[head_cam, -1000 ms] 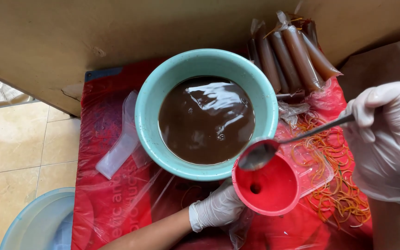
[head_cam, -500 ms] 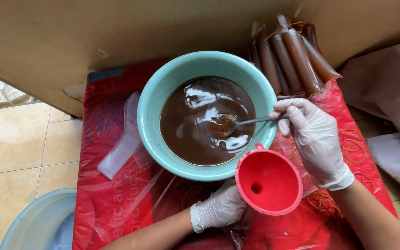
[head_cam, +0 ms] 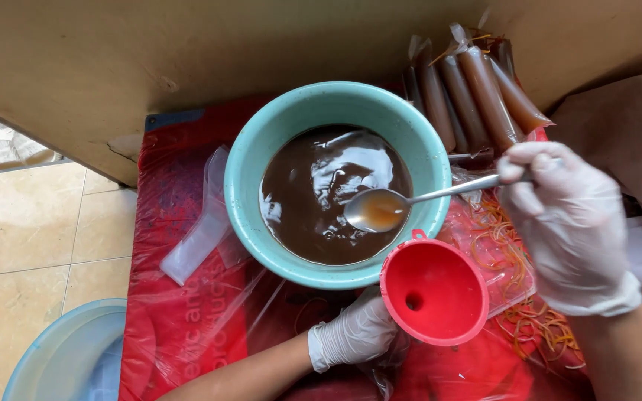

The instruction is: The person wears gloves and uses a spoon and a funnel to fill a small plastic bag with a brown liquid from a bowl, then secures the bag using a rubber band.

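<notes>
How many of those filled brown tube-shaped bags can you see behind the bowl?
About 5 filled brown bags, all in one leaning bunch beyond the teal bowl, against the brown board at upper right. They overlap, so more may be hidden.

We see the bowl (head_cam: 336, 186) at frame centre on the plastic sheet (head_cam: 180, 327), liquid (head_cam: 321, 200) in it. Spoon (head_cam: 388, 208) sits over the bowl's lower right, its handle running right into the right hand (head_cam: 566, 223). Funnel (head_cam: 434, 291) just below-right of the bowl, touching its rim; left hand (head_cam: 354, 334) under the funnel's left side. Filled tubes (head_cam: 477, 89) upper right, behind the bowl. Empty bags (head_cam: 198, 238) left of the bowl. Rubber bands (head_cam: 536, 319) lower right. Basin (head_cam: 68, 356) in the lower left corner.
</notes>
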